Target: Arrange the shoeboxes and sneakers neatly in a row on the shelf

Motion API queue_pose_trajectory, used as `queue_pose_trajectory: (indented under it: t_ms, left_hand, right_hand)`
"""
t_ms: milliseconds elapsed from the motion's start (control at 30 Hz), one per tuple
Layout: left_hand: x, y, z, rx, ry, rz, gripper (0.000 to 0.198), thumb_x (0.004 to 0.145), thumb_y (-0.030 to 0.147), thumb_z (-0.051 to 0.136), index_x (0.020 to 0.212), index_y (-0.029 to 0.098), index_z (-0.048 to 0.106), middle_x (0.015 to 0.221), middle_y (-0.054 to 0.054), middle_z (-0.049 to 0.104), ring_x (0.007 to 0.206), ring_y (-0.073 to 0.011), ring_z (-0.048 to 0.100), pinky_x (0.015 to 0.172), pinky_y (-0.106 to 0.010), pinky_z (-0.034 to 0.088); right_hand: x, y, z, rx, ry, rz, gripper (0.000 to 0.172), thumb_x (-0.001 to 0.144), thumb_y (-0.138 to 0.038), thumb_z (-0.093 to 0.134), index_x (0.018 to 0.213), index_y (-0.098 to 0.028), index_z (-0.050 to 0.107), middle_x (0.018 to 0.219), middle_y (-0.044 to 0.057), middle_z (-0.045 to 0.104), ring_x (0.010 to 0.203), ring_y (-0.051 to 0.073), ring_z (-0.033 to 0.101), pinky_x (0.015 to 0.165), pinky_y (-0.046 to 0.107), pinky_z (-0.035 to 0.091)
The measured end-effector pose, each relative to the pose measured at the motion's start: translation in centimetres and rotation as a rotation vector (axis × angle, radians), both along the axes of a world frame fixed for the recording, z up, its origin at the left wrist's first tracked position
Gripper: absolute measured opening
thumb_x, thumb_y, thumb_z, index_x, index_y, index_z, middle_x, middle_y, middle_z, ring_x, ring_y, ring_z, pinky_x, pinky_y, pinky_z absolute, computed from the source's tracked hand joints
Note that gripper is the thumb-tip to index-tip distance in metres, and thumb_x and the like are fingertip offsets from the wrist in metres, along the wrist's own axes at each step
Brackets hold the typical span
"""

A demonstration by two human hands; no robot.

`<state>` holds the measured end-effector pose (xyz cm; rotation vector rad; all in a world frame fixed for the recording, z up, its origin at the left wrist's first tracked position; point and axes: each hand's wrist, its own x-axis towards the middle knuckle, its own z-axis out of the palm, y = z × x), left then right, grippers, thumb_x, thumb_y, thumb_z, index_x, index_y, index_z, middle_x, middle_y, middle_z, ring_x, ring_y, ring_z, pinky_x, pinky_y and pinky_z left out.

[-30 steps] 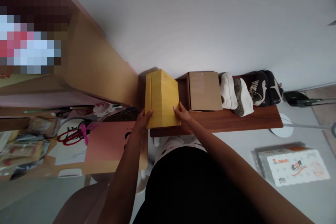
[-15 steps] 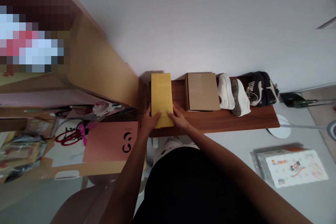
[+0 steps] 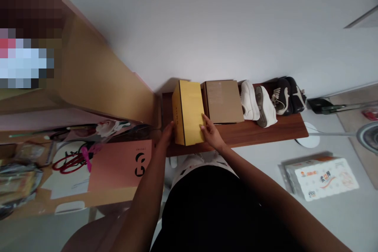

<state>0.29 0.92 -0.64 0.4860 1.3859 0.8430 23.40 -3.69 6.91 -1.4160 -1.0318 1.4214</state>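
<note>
A yellow box with dark edging is between my two hands over the left part of a reddish-brown wooden shelf board. It is tilted, so its left side with dark lettering shows. My left hand presses against that side near the front corner, its fingers partly hidden. On the right side, my right hand grips the near edge with the fingertips. Just right of the yellow box sits a brown cardboard box. Whether the yellow box touches the board cannot be made out.
White shoes and black shoes stand along the board. A fan and a wrapped tissue pack are on the right. To the left, a desk carries a pink folder and red-handled scissors.
The yellow box has been tipped and shifted right, closer to the brown box, and its lettered left side now shows. Both hands still hold it. The whole view has shifted slightly.
</note>
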Motion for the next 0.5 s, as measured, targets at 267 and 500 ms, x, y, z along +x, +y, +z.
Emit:
queue_pose_trajectory:
  t_ms: [267, 500]
  left_hand:
    - [0.7, -2.0, 1.1, -0.126, -0.163, -0.006, 0.056, 0.08, 0.058, 0.072, 0.121, 0.021, 0.069, 0.115, -0.016, 0.074, 0.111, -0.0287, 0.07, 0.093, -0.043, 0.058]
    - [-1.0, -2.4, 3.4, -0.028, 0.017, 0.122, 0.053, 0.075, 0.044, 0.081, 0.121, 0.021, 0.068, 0.105, -0.011, 0.077, 0.1, -0.0257, 0.073, 0.091, -0.042, 0.06]
  right_hand:
    - [1.6, -0.2, -0.6, 0.038, -0.176, -0.018, 0.058, 0.091, -0.054, 0.059, 0.143, -0.029, 0.056, 0.152, 0.005, 0.05, 0.144, 0.023, 0.04, 0.125, 0.04, 0.023]
    - [1.4, 0.6, 0.3, -0.143, -0.133, -0.051, 0.075, 0.075, -0.059, 0.077, 0.141, -0.028, 0.058, 0.153, 0.004, 0.048, 0.148, 0.027, 0.034, 0.126, 0.044, 0.021]
